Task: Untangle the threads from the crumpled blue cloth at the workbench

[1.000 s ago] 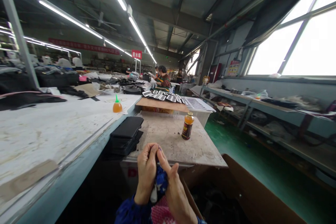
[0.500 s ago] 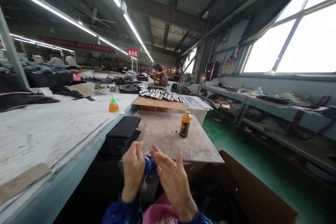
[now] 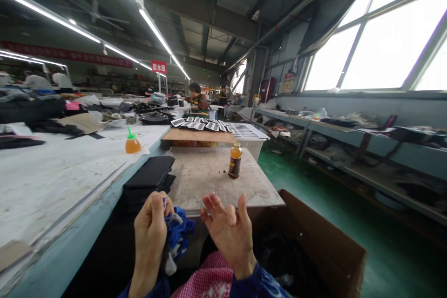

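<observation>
A small red sign (image 3: 158,66) hanging from the ceiling at eleven o'clock reads 胶水组 in white, while the long red banner (image 3: 66,54) at ten o'clock carries lettering too small to read.

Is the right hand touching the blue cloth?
Apart. The head view shows the right hand open, with a clear gap to the blue cloth gripped by the left hand.

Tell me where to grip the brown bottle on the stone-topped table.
Take the brown bottle around its straight body, below the orange cap, probably from the near side: it stands upright, alone on the table, open toward the empty right hand. The left hand holds blue cloth.
</observation>
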Demonstrator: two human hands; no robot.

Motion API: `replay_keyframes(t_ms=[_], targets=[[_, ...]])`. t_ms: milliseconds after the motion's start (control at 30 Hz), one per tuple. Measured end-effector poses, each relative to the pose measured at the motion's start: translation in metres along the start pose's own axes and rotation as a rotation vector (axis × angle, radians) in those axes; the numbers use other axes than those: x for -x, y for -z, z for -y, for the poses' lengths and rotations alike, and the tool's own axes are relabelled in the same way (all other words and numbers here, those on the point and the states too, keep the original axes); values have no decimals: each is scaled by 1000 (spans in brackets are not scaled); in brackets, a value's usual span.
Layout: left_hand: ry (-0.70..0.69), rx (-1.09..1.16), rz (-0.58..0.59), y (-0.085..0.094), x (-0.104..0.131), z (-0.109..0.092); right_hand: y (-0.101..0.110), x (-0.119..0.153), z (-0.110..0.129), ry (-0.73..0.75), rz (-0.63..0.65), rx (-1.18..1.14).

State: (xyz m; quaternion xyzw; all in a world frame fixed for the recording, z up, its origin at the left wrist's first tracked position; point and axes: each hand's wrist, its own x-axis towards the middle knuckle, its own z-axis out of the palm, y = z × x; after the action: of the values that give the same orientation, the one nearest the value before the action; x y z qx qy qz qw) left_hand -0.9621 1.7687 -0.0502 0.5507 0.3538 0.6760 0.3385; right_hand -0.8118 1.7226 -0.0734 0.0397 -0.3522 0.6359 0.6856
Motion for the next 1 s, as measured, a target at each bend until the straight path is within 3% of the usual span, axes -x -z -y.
replay_keyframes(t_ms=[100, 167, 333, 433, 633, 833, 900, 1000], targets=[[-2, -65, 73, -1, 3, -6, 2, 2, 1, 66, 41, 89], [-41, -117, 166, 0, 3, -8, 3, 4, 0, 131, 39, 267], [-326, -167, 425, -4, 2, -11, 7, 11, 1, 166, -29, 700], [-392, -177, 406, -11, 5, -9, 8, 14, 4, 148, -68, 865], [-546, -265, 259, -23, 9, -1, 1, 17, 6, 107, -117, 1072], [-403, -317, 65, -27, 14, 4, -9, 17, 3, 74, -66, 980], [-257, -278, 58, -25, 13, 7, -13, 17, 4, 87, -38, 1045], [50, -109, 142, -21, 9, 12, -15, 15, 7, 191, 44, 1242]])
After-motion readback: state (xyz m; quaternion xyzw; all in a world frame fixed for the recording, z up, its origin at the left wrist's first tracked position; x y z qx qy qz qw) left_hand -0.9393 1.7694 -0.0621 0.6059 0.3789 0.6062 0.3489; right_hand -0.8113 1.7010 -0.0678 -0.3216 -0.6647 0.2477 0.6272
